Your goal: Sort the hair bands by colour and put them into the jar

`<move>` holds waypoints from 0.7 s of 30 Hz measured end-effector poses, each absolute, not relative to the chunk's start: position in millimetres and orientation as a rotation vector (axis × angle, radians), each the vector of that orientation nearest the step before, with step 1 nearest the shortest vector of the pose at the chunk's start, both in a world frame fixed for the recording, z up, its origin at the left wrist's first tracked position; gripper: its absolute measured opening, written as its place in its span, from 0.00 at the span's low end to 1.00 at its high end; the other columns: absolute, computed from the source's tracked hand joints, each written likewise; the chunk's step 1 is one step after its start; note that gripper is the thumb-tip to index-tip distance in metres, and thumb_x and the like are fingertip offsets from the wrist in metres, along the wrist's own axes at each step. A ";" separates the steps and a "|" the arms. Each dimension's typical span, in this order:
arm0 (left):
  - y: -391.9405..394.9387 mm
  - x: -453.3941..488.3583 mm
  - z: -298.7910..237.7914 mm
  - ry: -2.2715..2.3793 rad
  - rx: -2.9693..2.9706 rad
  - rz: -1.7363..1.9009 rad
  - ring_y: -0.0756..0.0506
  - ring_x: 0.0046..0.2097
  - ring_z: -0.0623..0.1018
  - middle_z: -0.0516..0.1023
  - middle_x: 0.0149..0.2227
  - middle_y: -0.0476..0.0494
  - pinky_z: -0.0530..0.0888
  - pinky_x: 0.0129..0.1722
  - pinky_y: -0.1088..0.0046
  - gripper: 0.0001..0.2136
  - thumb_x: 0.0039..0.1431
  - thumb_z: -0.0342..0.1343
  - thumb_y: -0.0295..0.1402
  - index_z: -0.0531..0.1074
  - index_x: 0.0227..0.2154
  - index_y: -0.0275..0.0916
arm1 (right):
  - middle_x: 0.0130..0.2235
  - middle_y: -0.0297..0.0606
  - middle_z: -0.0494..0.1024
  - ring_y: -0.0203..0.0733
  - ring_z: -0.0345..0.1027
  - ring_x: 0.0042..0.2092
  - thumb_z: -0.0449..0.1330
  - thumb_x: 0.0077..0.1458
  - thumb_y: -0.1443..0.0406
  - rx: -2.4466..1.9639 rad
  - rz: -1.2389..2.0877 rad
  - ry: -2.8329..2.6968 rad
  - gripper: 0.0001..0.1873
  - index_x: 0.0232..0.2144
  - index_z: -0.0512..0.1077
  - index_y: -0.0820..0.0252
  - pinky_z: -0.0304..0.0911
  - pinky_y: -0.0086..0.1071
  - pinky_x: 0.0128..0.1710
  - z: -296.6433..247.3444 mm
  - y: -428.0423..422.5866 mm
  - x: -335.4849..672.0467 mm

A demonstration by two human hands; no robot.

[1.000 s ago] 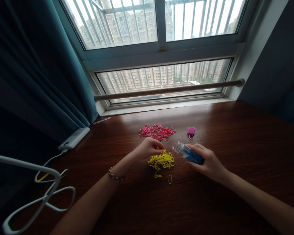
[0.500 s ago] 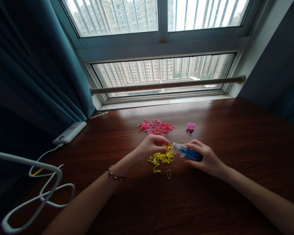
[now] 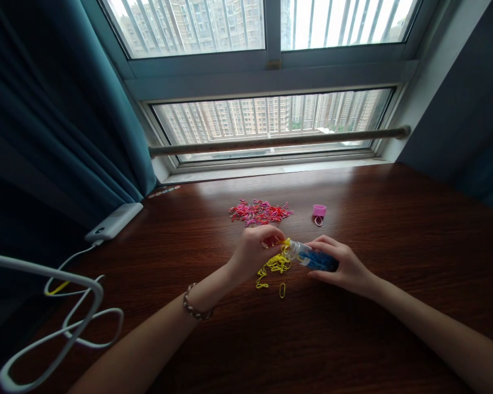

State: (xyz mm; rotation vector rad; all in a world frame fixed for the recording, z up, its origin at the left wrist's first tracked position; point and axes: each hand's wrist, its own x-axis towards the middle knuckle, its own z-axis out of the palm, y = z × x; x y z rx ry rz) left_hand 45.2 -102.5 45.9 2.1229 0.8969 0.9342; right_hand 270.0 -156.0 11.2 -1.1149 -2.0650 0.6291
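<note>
My right hand (image 3: 345, 267) is wrapped around a small clear bottle (image 3: 293, 250), which lies tilted with its open mouth to the left. Blue pieces (image 3: 318, 259) fill much of the bottle. At that mouth, my left hand (image 3: 258, 246) pinches some yellow paper clips (image 3: 286, 243), its fingertips partly hiding them. Below the left hand lies a loose pile of yellow paper clips (image 3: 278, 264), partly covered by the hand. A single yellow paper clip (image 3: 282, 290) rests apart, nearer to me. Behind the left hand spreads a pile of pink and red clips (image 3: 261, 212).
A pink cap (image 3: 319, 210) with a loop stands beyond the bottle on the brown wooden table (image 3: 373, 339). At left are a white power bank (image 3: 115, 221) and a looped white cable (image 3: 94, 306). A window rail (image 3: 279, 143) and a blue curtain (image 3: 119, 137) border the table.
My left hand has brought yellow paper clips up against the bottle's mouth, and its wrist has turned slightly. The visible yellow pile is smaller. My right hand holds the bottle nearly still.
</note>
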 end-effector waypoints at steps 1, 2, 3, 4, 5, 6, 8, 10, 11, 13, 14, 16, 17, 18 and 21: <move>-102.7 45.2 46.9 0.892 2.170 0.929 0.52 0.29 0.72 0.74 0.27 0.46 0.70 0.29 0.78 0.02 0.48 0.57 0.27 0.72 0.27 0.34 | 0.41 0.40 0.70 0.41 0.66 0.39 0.63 0.43 0.60 -1.110 0.631 -2.062 0.23 0.44 0.68 0.57 0.64 0.32 0.39 11.5 -156.1 269.7; -102.7 45.1 47.9 0.877 2.203 0.932 0.51 0.29 0.72 0.74 0.27 0.46 0.70 0.30 0.78 0.02 0.48 0.57 0.27 0.72 0.26 0.34 | 0.40 0.40 0.70 0.41 0.66 0.39 0.63 0.43 0.60 -1.106 0.633 -2.060 0.23 0.44 0.68 0.57 0.64 0.32 0.39 11.7 -156.1 269.4; -102.4 45.0 48.7 0.859 2.221 0.940 0.51 0.30 0.72 0.74 0.28 0.45 0.70 0.30 0.77 0.01 0.48 0.56 0.27 0.73 0.25 0.35 | 0.40 0.40 0.70 0.41 0.66 0.39 0.63 0.43 0.60 -1.103 0.635 -2.060 0.23 0.44 0.68 0.57 0.64 0.32 0.39 11.8 -156.2 269.1; -102.0 44.9 49.2 0.844 2.225 0.949 0.51 0.31 0.72 0.74 0.30 0.45 0.70 0.31 0.78 0.02 0.48 0.57 0.26 0.73 0.25 0.35 | 0.40 0.40 0.70 0.41 0.66 0.39 0.63 0.43 0.60 -1.103 0.638 -2.060 0.23 0.44 0.68 0.57 0.64 0.32 0.39 11.8 -156.1 268.9; -101.6 44.9 49.4 0.839 2.219 0.956 0.50 0.32 0.72 0.73 0.31 0.44 0.70 0.31 0.78 0.02 0.47 0.57 0.26 0.73 0.25 0.35 | 0.40 0.40 0.70 0.41 0.66 0.39 0.63 0.43 0.60 -1.104 0.643 -2.061 0.23 0.44 0.68 0.57 0.63 0.32 0.39 11.7 -156.1 268.8; -101.2 44.9 49.3 0.841 2.202 0.954 0.50 0.33 0.72 0.73 0.31 0.44 0.70 0.31 0.78 0.02 0.46 0.57 0.26 0.74 0.25 0.35 | 0.40 0.40 0.70 0.41 0.66 0.40 0.63 0.43 0.60 -1.106 0.647 -2.061 0.23 0.44 0.68 0.58 0.63 0.32 0.39 11.6 -156.0 268.7; -100.5 44.8 48.5 0.856 2.123 0.928 0.50 0.32 0.73 0.73 0.31 0.44 0.71 0.31 0.77 0.04 0.46 0.58 0.26 0.74 0.27 0.34 | 0.40 0.40 0.70 0.41 0.66 0.40 0.63 0.44 0.60 -1.114 0.652 -2.057 0.23 0.44 0.68 0.58 0.63 0.32 0.39 11.2 -155.8 268.8; -99.7 44.4 47.5 0.858 1.995 0.891 0.50 0.33 0.74 0.74 0.31 0.44 0.73 0.34 0.75 0.07 0.45 0.59 0.26 0.73 0.30 0.33 | 0.40 0.39 0.69 0.41 0.65 0.39 0.63 0.44 0.60 -1.128 0.648 -2.049 0.23 0.44 0.68 0.58 0.63 0.31 0.39 10.4 -155.6 269.0; -99.3 44.1 47.1 0.851 1.928 0.877 0.49 0.34 0.74 0.75 0.32 0.44 0.73 0.36 0.74 0.08 0.46 0.59 0.26 0.73 0.32 0.32 | 0.40 0.39 0.69 0.41 0.65 0.39 0.63 0.44 0.59 -1.134 0.644 -2.044 0.23 0.43 0.68 0.58 0.63 0.31 0.39 9.9 -155.5 269.1; -98.5 43.7 46.7 0.831 1.814 0.865 0.48 0.36 0.75 0.75 0.33 0.42 0.74 0.40 0.71 0.09 0.46 0.59 0.27 0.72 0.33 0.31 | 0.40 0.40 0.69 0.41 0.65 0.39 0.63 0.44 0.59 -1.143 0.636 -2.031 0.22 0.43 0.68 0.59 0.63 0.31 0.39 8.9 -155.4 269.2; -98.1 43.6 46.9 0.820 1.771 0.862 0.48 0.37 0.76 0.76 0.34 0.42 0.74 0.41 0.70 0.10 0.46 0.59 0.28 0.72 0.33 0.31 | 0.40 0.40 0.69 0.41 0.65 0.39 0.63 0.44 0.59 -1.147 0.633 -2.023 0.22 0.43 0.68 0.59 0.63 0.31 0.39 8.5 -155.3 269.3; -97.8 43.7 47.7 0.806 1.691 0.864 0.47 0.38 0.76 0.76 0.35 0.41 0.74 0.43 0.68 0.11 0.46 0.60 0.29 0.71 0.33 0.30 | 0.39 0.40 0.70 0.41 0.65 0.39 0.63 0.44 0.59 -1.154 0.636 -2.007 0.21 0.42 0.69 0.59 0.63 0.31 0.38 7.9 -155.2 269.4; -97.8 43.8 48.4 0.800 1.652 0.865 0.47 0.39 0.76 0.76 0.35 0.41 0.74 0.43 0.67 0.11 0.46 0.60 0.29 0.71 0.34 0.30 | 0.39 0.40 0.70 0.41 0.65 0.39 0.63 0.44 0.58 -1.156 0.640 -2.000 0.21 0.41 0.69 0.59 0.63 0.31 0.38 7.8 -155.1 269.4; -97.9 44.0 49.3 0.793 1.617 0.862 0.46 0.39 0.77 0.76 0.36 0.41 0.74 0.44 0.67 0.11 0.45 0.60 0.29 0.70 0.34 0.30 | 0.39 0.40 0.70 0.41 0.65 0.39 0.63 0.44 0.58 -1.158 0.644 -1.994 0.21 0.41 0.69 0.59 0.62 0.31 0.38 7.7 -155.0 269.5; -98.3 44.5 51.6 0.755 1.561 0.864 0.46 0.40 0.77 0.76 0.36 0.40 0.74 0.44 0.67 0.12 0.46 0.59 0.27 0.69 0.35 0.30 | 0.39 0.39 0.70 0.41 0.66 0.38 0.63 0.44 0.58 -1.158 0.662 -1.984 0.21 0.41 0.69 0.59 0.62 0.31 0.38 7.9 -154.7 269.7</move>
